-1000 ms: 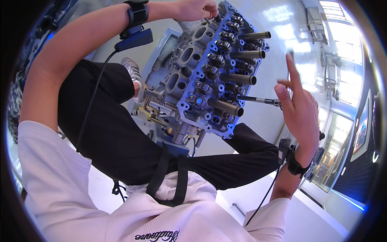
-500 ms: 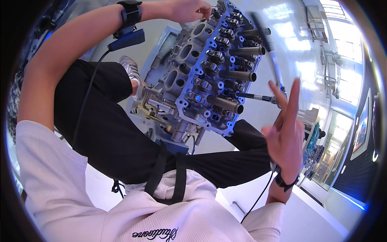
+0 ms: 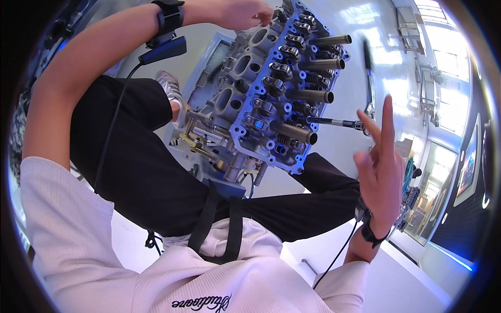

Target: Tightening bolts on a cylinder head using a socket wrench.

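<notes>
Resting your left hand (image 3: 241,13) on the top end of the cylinder head (image 3: 271,88), fingers curled down onto the casting there; whether they actually clamp anything can't be told, the fingertips are hidden against the metal. Your right hand (image 3: 380,172) is up off to the right of the head, palm open, fingers (image 3: 387,122) spread apart, holding nothing. Index tip sits just beside the end of a thin ratchet extension (image 3: 334,122) that sticks out sideways from the head; touching or not, can't tell.

Head is mounted tilted on a stand (image 3: 229,172), between your two hands, valve side facing you. Four metal tubes (image 3: 305,95) poke out of its right side in a row, open ends toward your right hand, the lowest one closest to your palm. Round ports (image 3: 241,65) run down the left half, below your left hand; they look hollow, contents not visible. Rocker arms (image 3: 281,70) sit in a row between ports and tubes.

Black wristband (image 3: 168,13) on left wrist with a cable running down; black watch band (image 3: 371,233) on right wrist, also cabled. A black tool handle (image 3: 368,68) lies beyond the right fingertips.
</notes>
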Demonstrator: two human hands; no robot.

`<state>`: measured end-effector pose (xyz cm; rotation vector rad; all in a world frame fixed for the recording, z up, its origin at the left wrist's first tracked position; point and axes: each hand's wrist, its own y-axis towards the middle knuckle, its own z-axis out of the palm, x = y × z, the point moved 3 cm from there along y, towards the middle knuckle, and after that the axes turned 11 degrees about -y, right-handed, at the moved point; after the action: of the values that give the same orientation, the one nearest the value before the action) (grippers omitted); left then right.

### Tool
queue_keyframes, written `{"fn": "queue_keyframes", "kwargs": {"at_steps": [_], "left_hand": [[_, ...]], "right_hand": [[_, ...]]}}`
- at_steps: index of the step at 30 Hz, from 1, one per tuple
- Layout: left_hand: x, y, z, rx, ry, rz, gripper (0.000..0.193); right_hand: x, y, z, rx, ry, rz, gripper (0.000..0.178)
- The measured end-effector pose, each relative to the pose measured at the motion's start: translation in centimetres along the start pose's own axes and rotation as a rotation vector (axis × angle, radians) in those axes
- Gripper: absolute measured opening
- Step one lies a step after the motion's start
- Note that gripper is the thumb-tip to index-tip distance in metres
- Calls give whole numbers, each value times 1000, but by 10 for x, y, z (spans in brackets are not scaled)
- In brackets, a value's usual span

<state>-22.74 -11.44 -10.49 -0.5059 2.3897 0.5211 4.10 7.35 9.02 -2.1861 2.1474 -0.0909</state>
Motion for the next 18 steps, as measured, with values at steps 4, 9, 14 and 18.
{"fn": "queue_keyframes", "kwargs": {"at_steps": [4, 9, 14, 18], "left_hand": [[-6, 13, 4, 26, -44, 27, 22], [-6, -1, -6, 20, 31, -21, 23], [5, -3, 3, 41, 13, -47, 23], [7, -5, 4, 69, 46, -63, 22]], "right_hand": [[-16, 1, -2, -39, -448, 125, 79], [-15, -8, -4, 40, -81, 81, 78], [-26, -12, 6, -50, 114, 104, 75], [-17, -13, 4, 50, 14, 83, 67]]}}
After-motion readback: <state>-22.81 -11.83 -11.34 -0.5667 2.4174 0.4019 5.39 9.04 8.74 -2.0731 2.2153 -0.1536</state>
